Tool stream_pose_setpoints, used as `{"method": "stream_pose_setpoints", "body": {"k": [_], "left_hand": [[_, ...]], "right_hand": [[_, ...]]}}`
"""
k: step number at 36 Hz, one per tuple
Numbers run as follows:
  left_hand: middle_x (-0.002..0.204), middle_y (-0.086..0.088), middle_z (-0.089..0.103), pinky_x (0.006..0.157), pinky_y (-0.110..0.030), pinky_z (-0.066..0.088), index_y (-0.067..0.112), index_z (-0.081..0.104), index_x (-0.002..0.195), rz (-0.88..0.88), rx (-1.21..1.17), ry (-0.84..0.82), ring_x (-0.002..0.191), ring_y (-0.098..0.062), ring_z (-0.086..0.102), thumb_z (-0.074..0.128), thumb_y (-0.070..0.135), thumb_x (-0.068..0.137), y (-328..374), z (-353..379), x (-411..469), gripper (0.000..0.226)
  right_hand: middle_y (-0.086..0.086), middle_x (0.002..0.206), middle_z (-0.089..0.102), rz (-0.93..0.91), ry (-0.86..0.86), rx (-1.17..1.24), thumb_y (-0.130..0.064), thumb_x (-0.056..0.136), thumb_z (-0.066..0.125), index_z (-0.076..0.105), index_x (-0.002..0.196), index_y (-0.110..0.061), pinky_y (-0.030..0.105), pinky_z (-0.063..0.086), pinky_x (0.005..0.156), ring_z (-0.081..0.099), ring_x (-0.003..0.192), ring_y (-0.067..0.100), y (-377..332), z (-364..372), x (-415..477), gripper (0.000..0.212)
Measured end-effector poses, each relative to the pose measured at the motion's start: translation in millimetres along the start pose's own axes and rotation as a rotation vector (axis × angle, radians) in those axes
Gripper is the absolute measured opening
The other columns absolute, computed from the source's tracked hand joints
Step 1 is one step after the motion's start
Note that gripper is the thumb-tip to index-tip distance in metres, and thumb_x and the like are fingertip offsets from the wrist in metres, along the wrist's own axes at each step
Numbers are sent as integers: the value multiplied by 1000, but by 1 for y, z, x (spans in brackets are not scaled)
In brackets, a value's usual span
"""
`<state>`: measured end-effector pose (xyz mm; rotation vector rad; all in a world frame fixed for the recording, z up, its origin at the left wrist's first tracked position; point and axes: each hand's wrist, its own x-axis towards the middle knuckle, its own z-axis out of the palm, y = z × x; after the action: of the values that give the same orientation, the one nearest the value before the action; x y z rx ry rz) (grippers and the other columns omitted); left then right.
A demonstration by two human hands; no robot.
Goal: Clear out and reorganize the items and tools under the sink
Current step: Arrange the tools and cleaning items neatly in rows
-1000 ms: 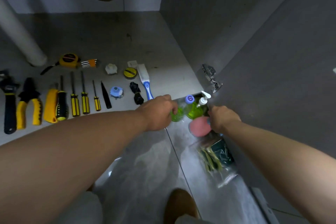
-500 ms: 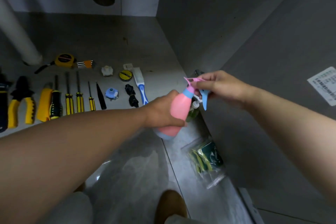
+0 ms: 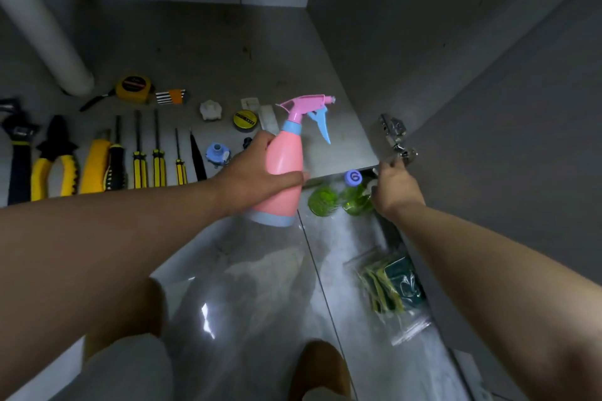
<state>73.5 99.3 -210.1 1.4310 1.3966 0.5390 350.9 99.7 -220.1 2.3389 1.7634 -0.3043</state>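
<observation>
Dim cabinet interior, a white glare patch on the glossy floor tile, wide-angle bending and softness at edges.

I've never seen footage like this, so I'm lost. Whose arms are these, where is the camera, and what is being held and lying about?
No machine here: a person wears a camera on the head, looking down at their own arms. The left hand holds a pink spray bottle. The right hand reaches to green bottles on the tiles; whether it grips anything is unclear. On the cabinet floor lie tools: pliers, screwdrivers, a tape measure. A bag of sponges lies on the tiles too.
</observation>
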Motion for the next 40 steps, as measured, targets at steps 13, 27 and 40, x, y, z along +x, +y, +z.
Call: {"method": "stream_pose_setpoints", "body": {"k": [13, 27, 40], "left_hand": [[116, -1, 54, 88, -40, 54, 35, 55, 119, 165, -36, 247, 103, -22, 59, 82, 60, 65, 41, 0, 32, 65], [129, -3, 64, 96, -31, 53, 16, 49, 136, 155, -221, 297, 113, -20, 62, 81, 18, 84, 77, -17, 84, 62], [137, -7, 61, 105, -47, 49, 15, 49, 138, 140, -76, 311, 125, -27, 58, 82, 19, 82, 76, -5, 163, 65]], "right_hand": [[21, 109, 63, -164, 213, -48, -35, 86, 60, 66, 110, -15, 41, 52, 84, 64, 99, 44, 3, -86, -7, 32], [23, 107, 67, -311, 367, 136, -25, 95, 54, 62, 99, -10, 38, 50, 84, 64, 102, 42, -48, -172, 62, 17], [19, 128, 59, -244, 383, 245, -12, 91, 59, 67, 112, -12, 28, 43, 101, 58, 113, 35, -61, -137, 137, 23]]}}
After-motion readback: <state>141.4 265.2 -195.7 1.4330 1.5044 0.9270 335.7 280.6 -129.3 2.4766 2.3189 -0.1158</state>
